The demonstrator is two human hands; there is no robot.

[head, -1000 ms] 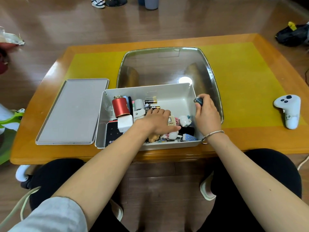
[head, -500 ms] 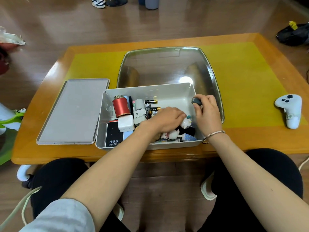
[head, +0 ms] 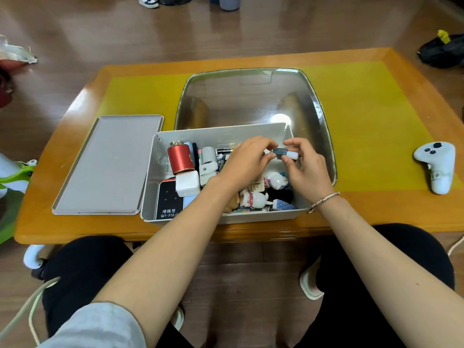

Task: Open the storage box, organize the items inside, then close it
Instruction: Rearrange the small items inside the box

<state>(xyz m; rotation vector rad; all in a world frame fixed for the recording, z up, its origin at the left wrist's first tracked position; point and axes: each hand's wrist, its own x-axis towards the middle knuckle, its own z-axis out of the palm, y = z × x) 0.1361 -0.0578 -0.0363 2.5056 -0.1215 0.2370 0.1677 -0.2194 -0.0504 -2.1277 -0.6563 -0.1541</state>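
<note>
Over the open box (head: pixel 227 133) both hands met in the air, and I could see them sharing 1 small gadget (head: pixel 285 153), dark at one end and white at the other. My left hand (head: pixel 247 163) had its fingertips curled onto the dark end, the right hand (head: pixel 307 169) pinched the white end between thumb and fingers. The box sat at the near edge of the table (head: pixel 376 212), right against a steel tray (head: pixel 324 136) behind it. Its lid (head: pixel 108 164) lay flat just to the left, touching the box. Inside I spotted a red can (head: pixel 180 159) standing up, a white charger (head: pixel 187 183) below it, a black wifi unit (head: pixel 168 200) in the near left corner and some little figurines (head: pixel 254 198), pretty jumbled. A white controller (head: pixel 437 165) sat well off to the right.
</note>
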